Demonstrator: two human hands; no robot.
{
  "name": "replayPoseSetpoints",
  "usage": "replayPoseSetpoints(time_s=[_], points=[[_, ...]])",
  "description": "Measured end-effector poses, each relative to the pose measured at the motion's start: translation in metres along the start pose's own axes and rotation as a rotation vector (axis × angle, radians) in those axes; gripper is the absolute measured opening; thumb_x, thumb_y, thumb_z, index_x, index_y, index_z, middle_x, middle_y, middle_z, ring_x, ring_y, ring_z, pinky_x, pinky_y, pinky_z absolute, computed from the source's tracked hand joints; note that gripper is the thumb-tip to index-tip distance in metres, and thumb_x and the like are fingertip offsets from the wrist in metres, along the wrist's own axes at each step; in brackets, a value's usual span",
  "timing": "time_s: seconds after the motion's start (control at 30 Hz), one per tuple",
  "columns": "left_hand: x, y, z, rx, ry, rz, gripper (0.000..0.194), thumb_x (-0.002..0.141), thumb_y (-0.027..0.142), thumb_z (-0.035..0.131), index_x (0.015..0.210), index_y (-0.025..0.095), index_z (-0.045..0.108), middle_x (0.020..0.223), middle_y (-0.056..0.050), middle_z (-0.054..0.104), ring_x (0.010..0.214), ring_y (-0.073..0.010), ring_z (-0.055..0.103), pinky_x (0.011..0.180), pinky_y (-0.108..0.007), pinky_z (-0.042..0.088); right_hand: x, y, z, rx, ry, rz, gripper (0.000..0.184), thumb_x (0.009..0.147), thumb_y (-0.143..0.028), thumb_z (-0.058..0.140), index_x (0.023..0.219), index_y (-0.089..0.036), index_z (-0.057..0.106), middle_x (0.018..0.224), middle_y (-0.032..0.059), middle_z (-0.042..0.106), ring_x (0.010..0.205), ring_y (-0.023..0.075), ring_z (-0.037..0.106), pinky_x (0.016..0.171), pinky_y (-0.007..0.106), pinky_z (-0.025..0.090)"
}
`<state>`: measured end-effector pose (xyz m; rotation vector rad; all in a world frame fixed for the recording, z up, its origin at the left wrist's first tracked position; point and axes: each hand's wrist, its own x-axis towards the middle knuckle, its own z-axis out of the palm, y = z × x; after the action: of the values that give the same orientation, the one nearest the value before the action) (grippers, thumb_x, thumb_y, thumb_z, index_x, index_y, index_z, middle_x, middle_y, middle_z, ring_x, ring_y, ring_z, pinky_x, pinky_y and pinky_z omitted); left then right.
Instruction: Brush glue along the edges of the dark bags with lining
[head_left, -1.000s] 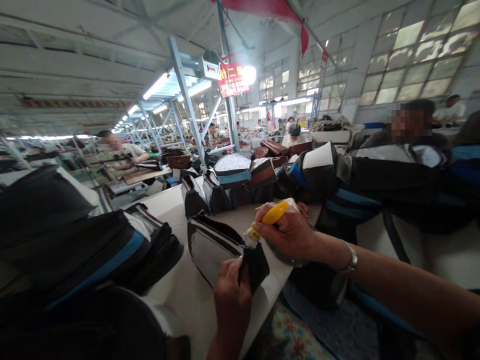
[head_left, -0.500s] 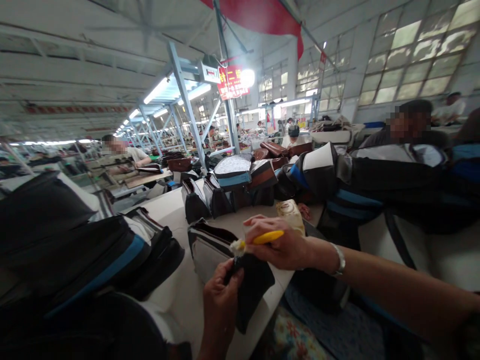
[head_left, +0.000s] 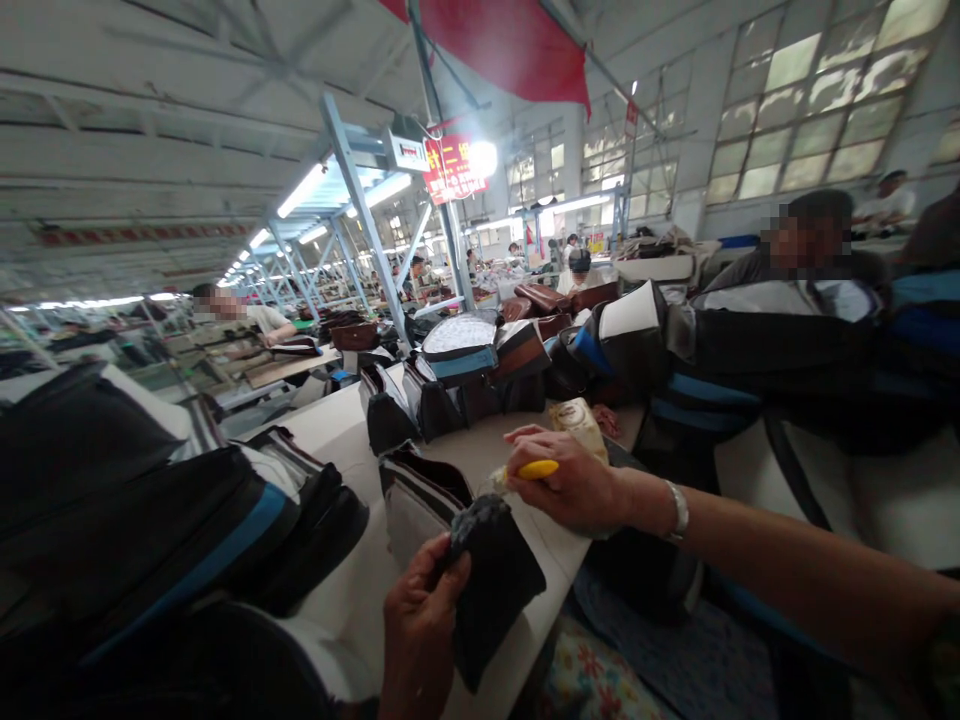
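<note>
My left hand (head_left: pixel 420 625) is closed round the edge of a black fabric piece (head_left: pixel 495 585), held up over the near edge of the white worktable (head_left: pixel 349 425). My right hand (head_left: pixel 574 480) grips a yellow-handled brush (head_left: pixel 534 469), its pale tip close above the top of the fabric. A metal watch (head_left: pixel 677 512) is on that wrist. A black and grey bag part (head_left: pixel 416 495) stands just behind the fabric.
Black bags with blue stripes (head_left: pixel 180 540) are piled at the left. More bags (head_left: pixel 465 375) stand across the table, with a big heap (head_left: pixel 750 350) at the right. A pale packet (head_left: pixel 577 420) lies beside my right hand. Other workers (head_left: pixel 240 312) sit at far tables.
My right hand has turned the yellow brush from upright to nearly level and lowered it to the fabric. My left hand has slid down and left with the black piece.
</note>
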<state>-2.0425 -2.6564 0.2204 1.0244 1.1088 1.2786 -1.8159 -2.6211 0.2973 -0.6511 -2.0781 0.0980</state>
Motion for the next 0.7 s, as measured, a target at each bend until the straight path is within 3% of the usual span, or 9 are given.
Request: replayPoseSetpoints(time_s=[0.1, 0.2, 0.27, 0.33, 0.47, 0.53, 0.6, 0.7], points=[[0.006, -0.001, -0.024, -0.025, -0.036, 0.026, 0.041, 0.061, 0.035, 0.087, 0.094, 0.015, 0.075, 0.090, -0.005, 0.074, 0.086, -0.0220, 0.069, 0.079, -0.028, 0.055, -0.004, -0.006, -0.001, 0.298, 0.251, 0.319, 0.006, 0.088, -0.026, 0.063, 0.085, -0.021, 0.062, 0.078, -0.0001, 0.062, 0.071, 0.0143, 0.058, 0.081, 0.033, 0.051], [0.012, 0.008, -0.046, 0.026, -0.002, 0.108, 0.036, 0.057, 0.035, 0.088, 0.086, 0.017, 0.076, 0.099, -0.005, 0.074, 0.089, -0.0231, 0.068, 0.080, -0.029, 0.056, -0.013, -0.021, 0.014, 0.917, 0.534, 0.724, 0.012, 0.082, -0.028, 0.072, 0.082, -0.021, 0.063, 0.066, -0.0050, 0.057, 0.055, 0.0076, 0.049, 0.055, 0.020, 0.042], [0.013, 0.017, -0.053, 0.230, -0.022, 0.233, 0.033, 0.062, 0.041, 0.084, 0.087, 0.019, 0.076, 0.101, -0.004, 0.073, 0.093, -0.0240, 0.068, 0.082, -0.031, 0.055, -0.022, -0.031, 0.033, 1.285, 0.610, 0.932, 0.018, 0.076, -0.028, 0.076, 0.076, -0.018, 0.061, 0.053, -0.0077, 0.051, 0.045, 0.0050, 0.039, 0.050, 0.017, 0.038], [0.009, 0.025, -0.056, 0.527, 0.033, 0.392, 0.034, 0.072, 0.047, 0.077, 0.095, 0.022, 0.075, 0.099, -0.003, 0.072, 0.089, -0.0221, 0.067, 0.080, -0.031, 0.055, -0.030, -0.039, 0.053, 1.524, 0.612, 1.060, 0.022, 0.073, -0.030, 0.077, 0.073, -0.017, 0.060, 0.046, -0.0086, 0.048, 0.040, 0.0040, 0.033, 0.050, 0.018, 0.040], [-0.013, 0.023, -0.055, 0.995, 0.475, 0.921, 0.029, 0.085, 0.044, 0.069, 0.099, 0.020, 0.065, 0.089, -0.004, 0.066, 0.076, -0.0189, 0.061, 0.072, -0.032, 0.050, -0.032, -0.048, 0.081, 1.759, 0.634, 1.096, 0.026, 0.073, -0.030, 0.076, 0.067, -0.016, 0.055, 0.043, -0.0088, 0.047, 0.038, 0.0036, 0.028, 0.051, 0.021, 0.044], [-0.026, 0.016, -0.055, 1.155, 0.502, 1.155, 0.016, 0.090, 0.033, 0.065, 0.094, 0.017, 0.062, 0.086, -0.006, 0.065, 0.079, -0.0192, 0.060, 0.074, -0.032, 0.048, -0.026, -0.053, 0.085, 1.813, 0.637, 1.064, 0.026, 0.075, -0.030, 0.075, 0.067, -0.016, 0.055, 0.042, -0.0084, 0.047, 0.038, 0.0039, 0.028, 0.051, 0.022, 0.044], [-0.038, 0.010, -0.054, 1.301, 0.388, 1.181, 0.018, 0.095, 0.032, 0.055, 0.102, 0.016, 0.061, 0.093, -0.010, 0.066, 0.086, -0.0217, 0.060, 0.078, -0.034, 0.048, -0.019, -0.059, 0.087, 1.831, 0.639, 1.042, 0.025, 0.076, -0.031, 0.075, 0.068, -0.016, 0.056, 0.042, -0.0075, 0.048, 0.039, 0.0045, 0.030, 0.053, 0.023, 0.046], [-0.050, 0.010, -0.049, 1.490, 0.383, 1.057, 0.061, 0.088, 0.065, 0.052, 0.117, 0.011, 0.057, 0.104, -0.018, 0.063, 0.092, -0.0315, 0.058, 0.078, -0.044, 0.049, -0.010, -0.074, 0.090, 1.835, 0.630, 1.034, 0.027, 0.076, -0.032, 0.075, 0.065, -0.016, 0.056, 0.041, -0.0068, 0.048, 0.039, 0.0051, 0.032, 0.060, 0.028, 0.052]])
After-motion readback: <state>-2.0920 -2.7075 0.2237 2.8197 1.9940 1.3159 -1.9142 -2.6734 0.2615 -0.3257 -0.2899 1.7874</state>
